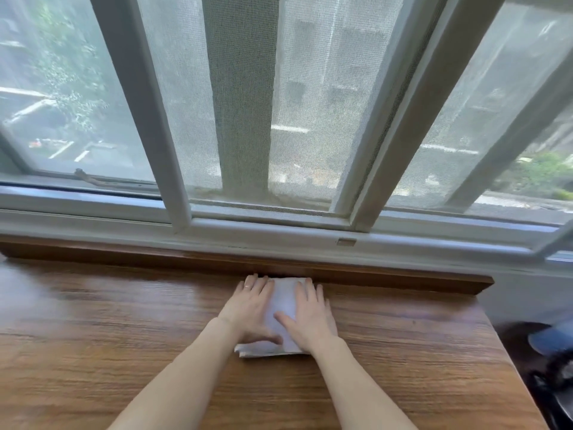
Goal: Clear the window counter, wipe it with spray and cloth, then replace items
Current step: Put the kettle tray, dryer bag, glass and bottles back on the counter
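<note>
Your two bare forearms come up from the bottom edge and meet over the wooden counter [124,321], whose brown grain fills the near part of the view. Your left hand [248,308] lies flat with its fingers spread and straight, palm down on the left part of a folded white cloth [283,301]; there is a ring on one of its fingers. Your right hand [310,318] lies flat in the same way on the right part of the cloth, thumb angled inward toward your left thumb, so both hands are open and pressing rather than gripping. The cloth lies on the counter toward its far edge, its near folded edge showing below your wrists and its far edge touching or just short of the raised wooden lip [403,279] that runs along the back of the counter. To the right, past the counter's end, something dark and something blue sit low at the frame's edge, too blurred to tell. Beyond the lip runs the pale window frame [279,234], with a small metal tab [346,242] on its lower rail. Behind that are sliding panes with a mesh screen [310,119], and outside, hazily, greenery and buildings.
</note>
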Available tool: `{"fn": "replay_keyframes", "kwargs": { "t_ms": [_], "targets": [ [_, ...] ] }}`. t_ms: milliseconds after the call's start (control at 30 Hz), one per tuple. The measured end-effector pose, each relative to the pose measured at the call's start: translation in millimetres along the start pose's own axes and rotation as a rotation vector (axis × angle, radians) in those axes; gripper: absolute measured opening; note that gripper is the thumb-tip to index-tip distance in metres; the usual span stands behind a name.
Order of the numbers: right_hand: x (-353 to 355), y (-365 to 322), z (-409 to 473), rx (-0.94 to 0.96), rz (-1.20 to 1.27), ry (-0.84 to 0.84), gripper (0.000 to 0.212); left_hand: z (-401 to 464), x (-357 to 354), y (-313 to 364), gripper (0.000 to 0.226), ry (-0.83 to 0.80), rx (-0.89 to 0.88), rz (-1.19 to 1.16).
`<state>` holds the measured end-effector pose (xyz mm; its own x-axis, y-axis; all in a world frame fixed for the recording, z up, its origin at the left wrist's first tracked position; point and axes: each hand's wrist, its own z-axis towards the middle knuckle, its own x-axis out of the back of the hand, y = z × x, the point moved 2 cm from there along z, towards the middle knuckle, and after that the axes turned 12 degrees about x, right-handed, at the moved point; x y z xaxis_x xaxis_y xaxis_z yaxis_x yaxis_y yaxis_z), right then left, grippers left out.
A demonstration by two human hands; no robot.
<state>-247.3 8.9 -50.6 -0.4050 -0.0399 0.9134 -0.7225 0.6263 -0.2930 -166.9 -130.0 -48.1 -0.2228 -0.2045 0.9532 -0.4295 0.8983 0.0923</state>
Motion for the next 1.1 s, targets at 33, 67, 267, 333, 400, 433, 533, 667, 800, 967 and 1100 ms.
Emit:
{"fn": "replay_keyframes", "kwargs": {
  "t_ms": [33, 67, 267, 333, 400, 433, 533, 667, 800, 967, 1100],
  "targets": [
    [3.9, -1.6, -3.0, 0.002, 0.014, 0.014, 0.086, -1.1, 5.3, 0.8, 0.120, 0.006, -0.005, -0.018],
    [8.2, -2.4, -6.1, 0.005, 0.035, 0.033, 0.083, -2.3, 11.4, 2.2, 0.109, 0.003, -0.004, -0.048],
    [33.4, 6.7, -42.4, -0.106, 0.245, 0.159, 0.073, -11.5, 46.9, 32.5, 0.064, -0.004, -0.040, -0.173],
    [40.1, 14.2, -61.6, -0.162, 0.306, 0.206, 0.070, -13.5, 52.5, 50.2, 0.056, -0.033, -0.064, -0.237],
    [48.1, 26.0, -86.8, -0.221, 0.330, 0.252, 0.068, -16.2, 60.1, 75.3, 0.055, -0.036, -0.129, -0.258],
    [51.4, 33.6, -98.7, -0.251, 0.332, 0.268, 0.067, -17.8, 63.7, 88.8, 0.057, -0.035, -0.165, -0.264],
    [61.2, 61.9, -134.2, -0.346, 0.324, 0.312, 0.066, -24.6, 76.1, 131.9, 0.060, -0.026, -0.252, -0.273],
    [71.3, 105.9, -181.9, -0.444, 0.351, 0.360, 0.068, -35.0, 81.8, 197.8, 0.064, -0.035, -0.350, -0.252],
    [77.7, 156.5, -227.9, -0.506, 0.371, 0.401, 0.067, -44.5, 75.8, 272.4, 0.066, -0.061, -0.416, -0.237],
    [79.3, 231.3, -290.3, -0.580, 0.389, 0.421, 0.063, -54.5, 56.8, 368.0, 0.067, -0.099, -0.439, -0.261],
    [79.6, 292.6, -337.5, -0.620, 0.402, 0.443, 0.068, -62.3, 39.7, 442.7, 0.069, -0.122, -0.426, -0.259]
  ]
}}
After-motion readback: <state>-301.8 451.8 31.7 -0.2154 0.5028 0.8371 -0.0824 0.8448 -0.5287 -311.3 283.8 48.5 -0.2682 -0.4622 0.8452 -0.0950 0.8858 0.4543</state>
